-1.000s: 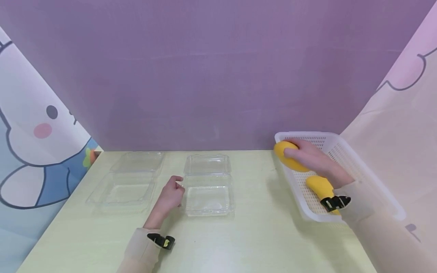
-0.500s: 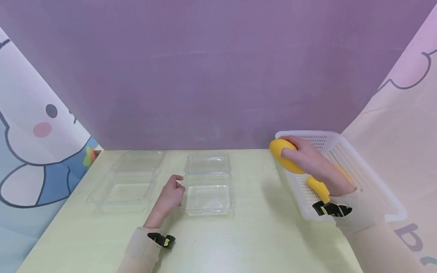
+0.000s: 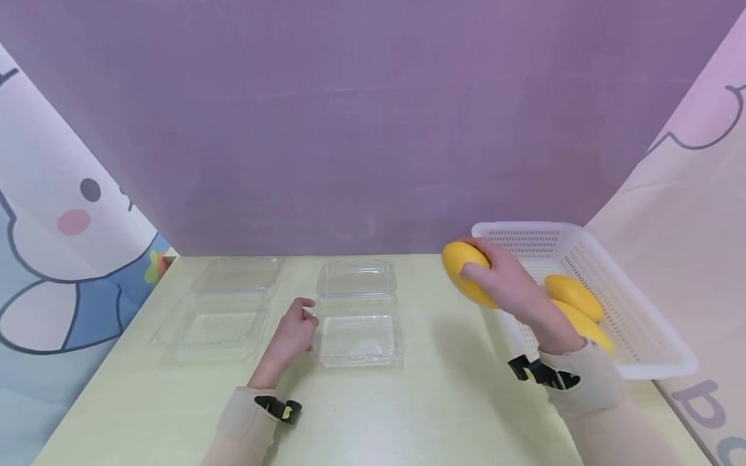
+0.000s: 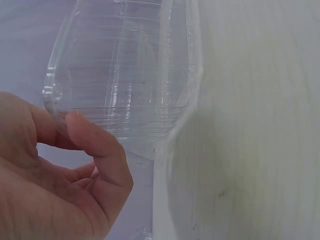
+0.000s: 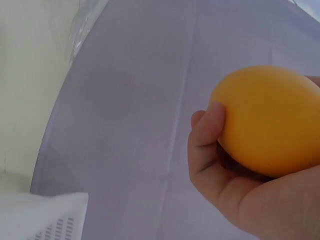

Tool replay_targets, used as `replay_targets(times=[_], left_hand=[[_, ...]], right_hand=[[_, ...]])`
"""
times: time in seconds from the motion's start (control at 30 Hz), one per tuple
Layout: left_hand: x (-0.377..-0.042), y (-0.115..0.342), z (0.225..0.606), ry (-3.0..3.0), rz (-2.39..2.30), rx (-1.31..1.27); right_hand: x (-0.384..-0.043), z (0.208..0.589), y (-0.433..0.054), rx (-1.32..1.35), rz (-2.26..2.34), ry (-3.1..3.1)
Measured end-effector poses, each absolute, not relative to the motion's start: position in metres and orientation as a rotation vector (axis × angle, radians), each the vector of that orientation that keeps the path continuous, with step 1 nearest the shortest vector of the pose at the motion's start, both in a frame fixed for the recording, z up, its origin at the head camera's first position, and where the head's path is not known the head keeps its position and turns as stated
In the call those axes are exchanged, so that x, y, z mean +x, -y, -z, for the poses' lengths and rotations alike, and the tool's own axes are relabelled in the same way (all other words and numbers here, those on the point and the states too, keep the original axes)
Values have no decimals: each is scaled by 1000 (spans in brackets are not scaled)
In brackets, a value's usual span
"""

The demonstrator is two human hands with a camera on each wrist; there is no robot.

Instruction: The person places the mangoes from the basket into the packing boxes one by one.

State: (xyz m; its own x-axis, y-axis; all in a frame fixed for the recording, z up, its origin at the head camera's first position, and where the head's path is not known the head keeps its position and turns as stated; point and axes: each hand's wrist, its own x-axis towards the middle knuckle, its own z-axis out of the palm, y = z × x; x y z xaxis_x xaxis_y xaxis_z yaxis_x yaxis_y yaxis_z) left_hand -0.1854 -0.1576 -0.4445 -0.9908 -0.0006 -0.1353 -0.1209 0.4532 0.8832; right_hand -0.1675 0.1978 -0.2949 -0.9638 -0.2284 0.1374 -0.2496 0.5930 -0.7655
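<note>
Filling the right grip (image 3: 508,283), a yellow fruit (image 5: 270,122) juts past the thumb (image 3: 474,273).

Cream and Black at the Wrists

Long, plain sleeves in pale cream cloth are worn on both sides: the left sleeve (image 3: 240,427) is seen at near left, the right sleeve (image 3: 606,421) at near right. The cloth is softly creased toward the cuffs. At the left cuff a black left strap (image 3: 274,408) is worn, marked with a small yellow patch. A similarly marked black right strap (image 3: 548,374) is worn at the right cuff. The left hand (image 3: 293,331) and right hand (image 3: 506,278) are bare.
</note>
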Motion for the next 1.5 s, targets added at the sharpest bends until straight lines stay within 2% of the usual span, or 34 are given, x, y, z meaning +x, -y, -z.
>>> replay_targets(times=[0.83,1.5], left_hand=[[-186,155,448,-2561,-1603,-96],[-183,151,445,-2563,-1621,-89]], right_hand=[[-155,337,-167,337,-1682,2506],[-167,374,-109,296,-1705,2564]])
